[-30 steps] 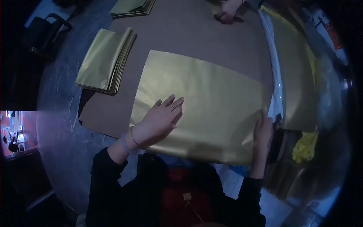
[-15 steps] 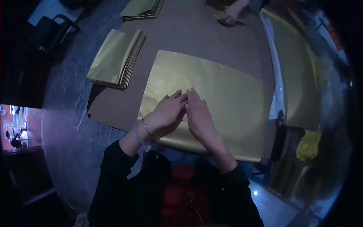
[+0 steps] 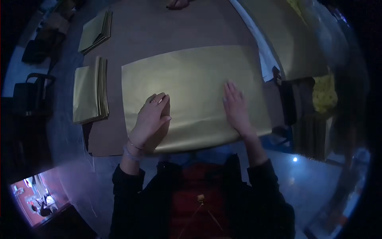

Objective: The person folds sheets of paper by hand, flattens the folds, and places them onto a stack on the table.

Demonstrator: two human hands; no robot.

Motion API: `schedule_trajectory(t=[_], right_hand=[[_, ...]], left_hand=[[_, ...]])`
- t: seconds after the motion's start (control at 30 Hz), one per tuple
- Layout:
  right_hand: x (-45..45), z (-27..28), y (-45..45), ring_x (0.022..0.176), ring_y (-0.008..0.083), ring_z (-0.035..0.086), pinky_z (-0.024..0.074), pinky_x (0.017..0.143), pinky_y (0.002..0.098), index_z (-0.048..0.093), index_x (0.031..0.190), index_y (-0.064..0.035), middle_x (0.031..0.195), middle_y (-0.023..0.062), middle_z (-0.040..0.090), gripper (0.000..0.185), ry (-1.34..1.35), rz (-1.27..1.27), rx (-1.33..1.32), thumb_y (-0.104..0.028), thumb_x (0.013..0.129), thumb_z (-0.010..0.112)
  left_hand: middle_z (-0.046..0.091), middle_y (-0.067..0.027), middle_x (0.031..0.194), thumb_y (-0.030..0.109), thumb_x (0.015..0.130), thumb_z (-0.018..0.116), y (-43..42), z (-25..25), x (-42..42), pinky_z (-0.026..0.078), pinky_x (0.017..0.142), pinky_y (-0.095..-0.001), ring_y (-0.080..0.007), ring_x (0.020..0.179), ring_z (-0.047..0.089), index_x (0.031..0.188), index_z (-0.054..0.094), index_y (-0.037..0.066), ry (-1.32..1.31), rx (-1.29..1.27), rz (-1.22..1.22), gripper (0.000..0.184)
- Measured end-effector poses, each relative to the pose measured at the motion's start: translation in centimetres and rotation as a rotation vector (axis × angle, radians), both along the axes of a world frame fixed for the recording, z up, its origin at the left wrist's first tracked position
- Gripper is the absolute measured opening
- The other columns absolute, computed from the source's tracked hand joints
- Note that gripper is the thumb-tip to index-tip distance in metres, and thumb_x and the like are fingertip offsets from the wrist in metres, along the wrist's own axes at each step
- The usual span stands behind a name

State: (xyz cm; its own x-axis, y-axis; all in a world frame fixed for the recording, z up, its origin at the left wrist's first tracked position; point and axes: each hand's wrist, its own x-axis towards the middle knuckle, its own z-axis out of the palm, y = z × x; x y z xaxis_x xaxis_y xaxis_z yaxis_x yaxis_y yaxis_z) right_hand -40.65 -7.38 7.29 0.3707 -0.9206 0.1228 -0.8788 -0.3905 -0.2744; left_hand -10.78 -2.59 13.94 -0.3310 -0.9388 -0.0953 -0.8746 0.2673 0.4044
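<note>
A large gold sheet (image 3: 195, 79) lies on the brown board in front of me, its near edge curving down at the table's front. My left hand (image 3: 149, 117), with a ring and bracelets, rests over the sheet's left half, fingers extended and slightly bent, thumb apart. Flat on the right half lies my right hand (image 3: 236, 107), its fingers stretched away from me. Neither hand holds anything that I can see.
To the left stands a stack of folded gold sheets (image 3: 86, 93), with another stack (image 3: 93, 34) behind it. A co-worker's hand (image 3: 178, 4) shows at the far edge. White plastic wrapping (image 3: 256, 38) borders gold material (image 3: 292, 47) on the right, near a yellow bundle (image 3: 324, 93).
My hands, close together at the sheet's middle before, have moved apart to left and right. The view has turned, so the sheet sits squarer to me.
</note>
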Motion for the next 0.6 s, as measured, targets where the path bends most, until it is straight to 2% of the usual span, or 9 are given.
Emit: schedule_trajectory(t=[0.07, 0.1, 0.2, 0.27, 0.33, 0.37, 0.43, 0.5, 0.6], right_hand=[[-2.8, -0.1, -0.3, 0.138, 0.0268, 0.027, 0.0231, 0.11, 0.0475, 0.031, 0.141, -0.0053, 0.149, 0.0103, 0.028, 0.05, -0.018, -0.094, 0.005, -0.021, 0.095, 0.045], [-4.0, 0.0, -0.5, 0.138, 0.0271, 0.026, 0.0225, 0.11, 0.0483, 0.031, 0.141, -0.0051, 0.149, 0.0106, 0.028, 0.05, -0.031, -0.154, -0.013, -0.021, 0.095, 0.044], [-6.0, 0.2, -0.3, 0.138, 0.0275, 0.025, 0.0204, 0.111, 0.0497, 0.032, 0.141, -0.0051, 0.149, 0.0112, 0.028, 0.049, 0.05, -0.245, -0.043, -0.023, 0.096, 0.042], [-6.3, 0.0, -0.3, 0.137, 0.0283, 0.027, 0.0216, 0.11, 0.0495, 0.033, 0.14, -0.0039, 0.148, 0.0132, 0.029, 0.05, 0.066, -0.256, -0.129, -0.025, 0.096, 0.042], [-4.6, 0.2, -0.4, 0.137, 0.0284, 0.027, 0.0222, 0.11, 0.0492, 0.034, 0.139, -0.003, 0.148, 0.0144, 0.029, 0.05, 0.083, -0.267, -0.134, -0.026, 0.095, 0.043], [-2.9, 0.3, -0.4, 0.137, 0.0285, 0.027, 0.0228, 0.11, 0.049, 0.035, 0.138, -0.0022, 0.147, 0.0156, 0.029, 0.051, 0.098, -0.281, -0.136, -0.027, 0.095, 0.043], [2.8, 3.7, -1.1, 0.137, 0.0287, 0.027, 0.0223, 0.11, 0.0478, 0.036, 0.137, -0.0006, 0.147, 0.0171, 0.03, 0.051, 0.016, -0.054, 0.005, -0.027, 0.095, 0.043], [8.2, 3.7, -1.5, 0.137, 0.0285, 0.027, 0.0209, 0.111, 0.0465, 0.036, 0.136, -0.0002, 0.146, 0.0161, 0.032, 0.048, -0.106, 0.237, 0.035, -0.026, 0.096, 0.041], [13.5, 2.5, -3.1, 0.139, 0.0263, 0.023, 0.0182, 0.113, 0.0463, 0.031, 0.14, -0.003, 0.149, 0.0142, 0.025, 0.048, -0.343, 0.395, 0.26, -0.027, 0.099, 0.033]], left_hand=[[0.047, -0.0126, 0.128, 0.024, 0.076, 0.071, -0.3, 0.1, -1.4, 0.041, 0.098, -0.0417, -0.0344, 0.119, 0.043, 0.133, 0.044, 0.007, -0.144, 0.0, 0.104, 0.065], [0.052, -0.0105, 0.117, 0.032, 0.074, 0.072, -0.5, -0.1, -2.2, 0.05, 0.085, -0.0433, -0.0342, 0.11, 0.048, 0.128, 0.047, 0.008, -0.196, -0.085, 0.119, 0.065], [0.053, -0.0115, 0.113, 0.034, 0.075, 0.07, -0.6, -1.4, -3.3, 0.049, 0.082, -0.0422, -0.0327, 0.106, 0.049, 0.127, 0.049, 0.008, -0.241, -0.191, 0.179, 0.062], [0.051, -0.0136, 0.114, 0.033, 0.077, 0.069, -0.8, -2.0, -3.9, 0.047, 0.085, -0.0422, -0.0329, 0.106, 0.049, 0.127, 0.05, 0.006, -0.211, -0.147, 0.221, 0.06], [0.049, -0.0152, 0.117, 0.032, 0.079, 0.067, -0.7, -3.0, -4.0, 0.043, 0.092, -0.0429, -0.0346, 0.107, 0.048, 0.126, 0.049, 0.005, -0.088, -0.278, 0.254, 0.058], [0.046, -0.0176, 0.125, 0.029, 0.08, 0.066, -0.8, -3.0, -4.3, 0.039, 0.096, -0.0449, -0.0358, 0.112, 0.046, 0.126, 0.049, 0.002, -0.084, -0.218, 0.296, 0.056], [0.044, -0.019, 0.128, 0.027, 0.081, 0.065, -0.9, -3.1, -4.1, 0.039, 0.096, -0.046, -0.0356, 0.115, 0.045, 0.126, 0.048, 0.002, -0.05, -0.231, 0.276, 0.054], [0.039, -0.021, 0.136, 0.021, 0.083, 0.062, -0.8, -3.7, -3.8, 0.037, 0.098, -0.0471, -0.0354, 0.123, 0.041, 0.126, 0.046, -0.001, -0.077, -0.3, 0.21, 0.051], [0.041, -0.0192, 0.136, 0.019, 0.084, 0.062, -1.1, -3.0, -3.7, 0.036, 0.101, -0.0448, -0.0361, 0.125, 0.04, 0.125, 0.046, -0.001, 0.106, -0.167, 0.318, 0.048]])
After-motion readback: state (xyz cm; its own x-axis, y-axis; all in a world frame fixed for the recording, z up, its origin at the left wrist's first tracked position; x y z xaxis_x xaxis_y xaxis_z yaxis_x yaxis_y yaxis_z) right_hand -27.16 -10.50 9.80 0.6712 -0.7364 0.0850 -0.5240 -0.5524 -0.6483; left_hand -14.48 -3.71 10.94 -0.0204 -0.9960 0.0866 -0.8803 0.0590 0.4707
